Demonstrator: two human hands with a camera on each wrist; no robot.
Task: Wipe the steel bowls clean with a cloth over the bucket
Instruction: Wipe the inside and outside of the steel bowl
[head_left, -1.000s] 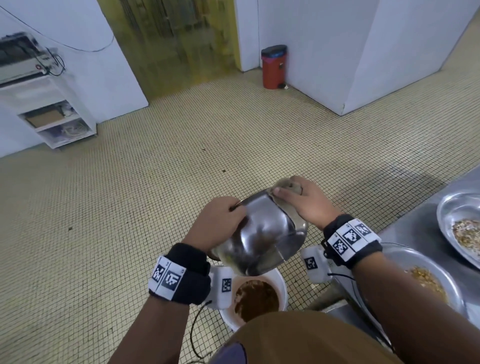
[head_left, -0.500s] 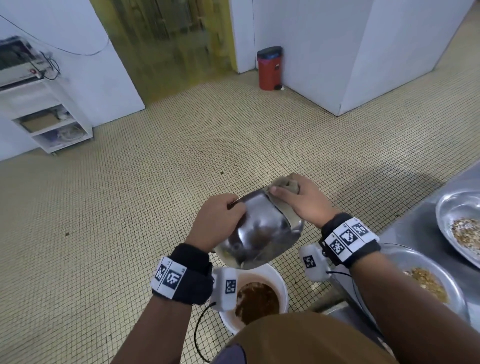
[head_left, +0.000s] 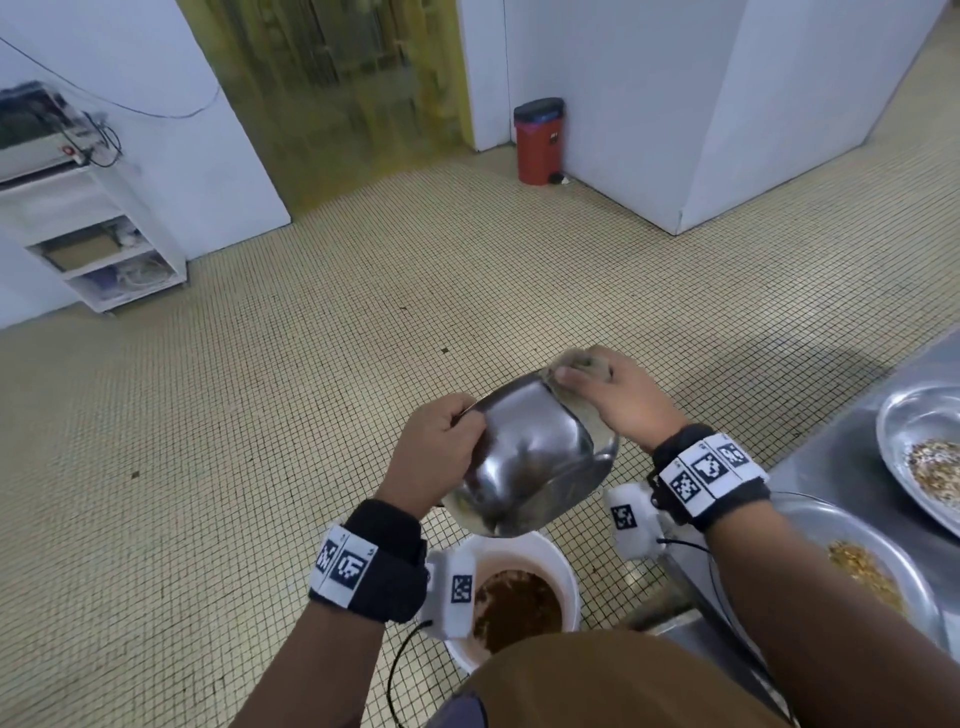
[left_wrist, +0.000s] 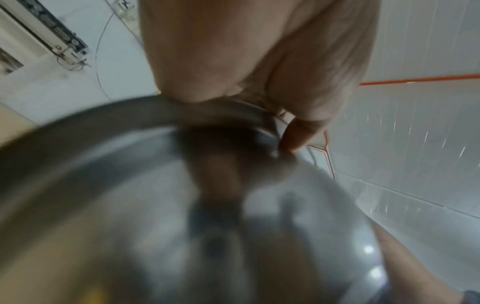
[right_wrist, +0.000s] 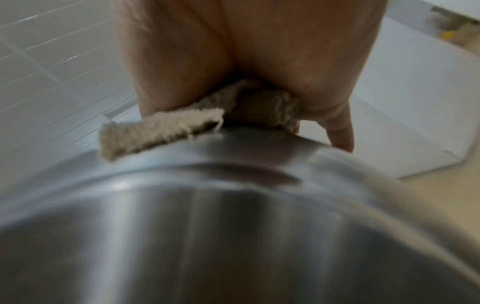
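Note:
A steel bowl (head_left: 530, 457) is held tilted, its mouth turned away from me, above a white bucket (head_left: 566, 571) with brown waste inside. My left hand (head_left: 441, 441) grips the bowl's left rim (left_wrist: 155, 111), thumb on the outer wall. My right hand (head_left: 608, 389) holds a greyish cloth (head_left: 576, 364) bunched against the bowl's far upper edge; in the right wrist view the cloth (right_wrist: 166, 127) sits pinched under the fingers on the steel wall (right_wrist: 233, 205). The inside of the bowl is hidden.
A steel counter (head_left: 852, 447) at the right carries two more steel bowls (head_left: 909, 415) (head_left: 810, 525) with food scraps. The floor is small yellow tile. A red pedal bin (head_left: 537, 140) stands by the far wall and a white shelf unit (head_left: 98, 244) at the far left.
The bowl has risen a little and turned, and my right hand with the cloth has slid up along its far edge. My left hand keeps its grip.

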